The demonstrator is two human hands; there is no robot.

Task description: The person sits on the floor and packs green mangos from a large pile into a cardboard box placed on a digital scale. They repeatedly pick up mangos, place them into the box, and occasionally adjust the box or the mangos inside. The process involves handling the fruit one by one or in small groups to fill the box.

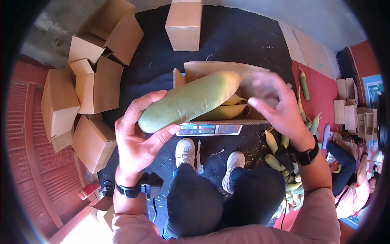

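One smooth, stout green radish (189,99), clamped in left hand (138,132). Right hand (278,103) blurred, fingers apart near the radish's pale tip. Two yellowish radishes (223,112) visible inside cardboard box (203,69)

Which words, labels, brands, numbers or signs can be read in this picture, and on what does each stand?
Nothing can be read with certainty.
Scale front panel: printing and display marks, too small to read.
Red container at left: any print too blurred.
Blue wall panel at right: too small and distorted to read.
Green radish in the left hand: no writing shows.
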